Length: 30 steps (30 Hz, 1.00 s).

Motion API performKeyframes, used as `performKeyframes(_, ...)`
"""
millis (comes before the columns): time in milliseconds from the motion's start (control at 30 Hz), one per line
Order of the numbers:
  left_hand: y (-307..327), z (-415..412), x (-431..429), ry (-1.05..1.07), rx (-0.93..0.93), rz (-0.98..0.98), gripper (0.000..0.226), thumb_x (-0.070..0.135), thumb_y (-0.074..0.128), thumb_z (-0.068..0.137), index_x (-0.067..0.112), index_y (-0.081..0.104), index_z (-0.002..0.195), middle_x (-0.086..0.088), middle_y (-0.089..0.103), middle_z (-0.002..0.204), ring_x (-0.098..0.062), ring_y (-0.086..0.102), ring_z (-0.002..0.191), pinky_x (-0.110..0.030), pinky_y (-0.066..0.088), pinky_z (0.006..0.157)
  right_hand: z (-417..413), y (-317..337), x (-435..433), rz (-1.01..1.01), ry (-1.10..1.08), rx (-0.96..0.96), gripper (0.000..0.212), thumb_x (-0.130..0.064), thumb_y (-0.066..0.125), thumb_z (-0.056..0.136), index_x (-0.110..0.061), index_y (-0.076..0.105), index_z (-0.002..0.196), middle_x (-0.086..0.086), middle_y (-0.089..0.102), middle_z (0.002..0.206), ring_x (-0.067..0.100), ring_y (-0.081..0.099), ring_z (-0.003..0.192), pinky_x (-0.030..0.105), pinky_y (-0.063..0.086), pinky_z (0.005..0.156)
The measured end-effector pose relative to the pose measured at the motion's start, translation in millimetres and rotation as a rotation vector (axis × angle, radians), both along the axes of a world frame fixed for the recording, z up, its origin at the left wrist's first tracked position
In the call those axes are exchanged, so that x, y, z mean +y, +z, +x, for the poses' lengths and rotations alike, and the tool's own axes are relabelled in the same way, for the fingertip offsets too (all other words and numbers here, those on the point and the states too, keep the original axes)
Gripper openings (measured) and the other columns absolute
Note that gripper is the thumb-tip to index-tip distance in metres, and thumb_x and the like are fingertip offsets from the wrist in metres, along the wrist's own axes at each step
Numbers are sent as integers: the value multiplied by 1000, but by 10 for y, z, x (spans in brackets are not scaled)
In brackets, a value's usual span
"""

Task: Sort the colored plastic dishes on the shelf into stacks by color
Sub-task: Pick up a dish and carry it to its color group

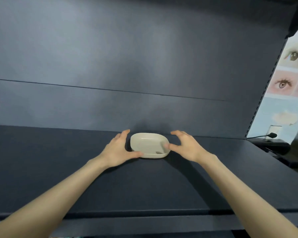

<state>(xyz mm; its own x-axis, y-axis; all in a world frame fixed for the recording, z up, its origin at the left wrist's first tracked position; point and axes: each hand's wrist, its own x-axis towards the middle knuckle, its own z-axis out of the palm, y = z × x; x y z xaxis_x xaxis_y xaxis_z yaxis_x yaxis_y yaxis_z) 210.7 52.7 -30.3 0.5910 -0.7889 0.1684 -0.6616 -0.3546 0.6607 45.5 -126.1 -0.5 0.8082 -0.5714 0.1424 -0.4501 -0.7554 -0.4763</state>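
A single cream plastic dish [147, 143] with rounded corners sits upright on the dark blue shelf [58, 169], close to the back panel. My left hand [118, 150] is at its left side, thumb tip touching the front-left rim, fingers spread and apart from the dish. On the other side, my right hand [187, 146] has its thumb tip on the right rim and its fingers arched open above the shelf. Neither hand closes around the dish. No other colored dishes are in view.
The dark back panel [127, 66] rises right behind the dish. To the right, past a slotted upright, hangs a poster of eyes [289, 79], with a black cable and device [272, 143] below. The shelf's front edge [144, 213] runs across near my forearms.
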Motion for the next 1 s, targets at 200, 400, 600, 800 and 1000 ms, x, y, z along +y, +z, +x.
performKeyframes(200, -163, -172, -145, 145, 89, 63, 108, 58, 76, 66, 18, 20, 148, 2, 39, 147, -19, 35, 137, -36, 25, 113, 89, -222, -190, 242, 38, -86, 77, -54, 55, 88, -15, 25, 148, 4, 32, 153, 20, 32, 139, 31, 29, 109)
performKeyframes(400, -167, -195, -192, 194, 31, 118, 114, 79, 54, 40, 25, 37, 139, 9, 54, 135, -16, 45, 128, -31, 29, 107, 177, -386, -173, 344, 91, -175, 63, -52, 51, 91, -17, 37, 141, -7, 52, 130, 12, 47, 122, 20, 32, 92)
performKeyframes(600, -256, -131, -151, 177, 115, -7, 106, 77, 63, 41, 30, 43, 134, 15, 58, 128, -13, 48, 125, -35, 36, 108, 191, -446, -168, 404, 145, -244, 56, -53, 52, 90, -24, 42, 137, -19, 55, 113, 5, 51, 110, 19, 35, 87)
performKeyframes(800, -248, -161, -67, 135, 254, -302, 88, 49, 84, 56, 24, 47, 131, 13, 63, 119, -3, 56, 115, -27, 45, 101, 211, -408, -87, 480, 231, -391, 55, -47, 62, 86, -28, 44, 134, -15, 64, 107, 4, 62, 94, 7, 45, 66)
performKeyframes(1000, -1, -264, 351, 125, 299, -576, 81, 27, 84, 68, 24, 42, 137, 16, 57, 129, -2, 53, 121, -35, 49, 97, 300, -154, 263, 544, 407, -513, 61, -48, 65, 76, -38, 42, 131, -23, 58, 118, -1, 56, 112, 10, 48, 79)
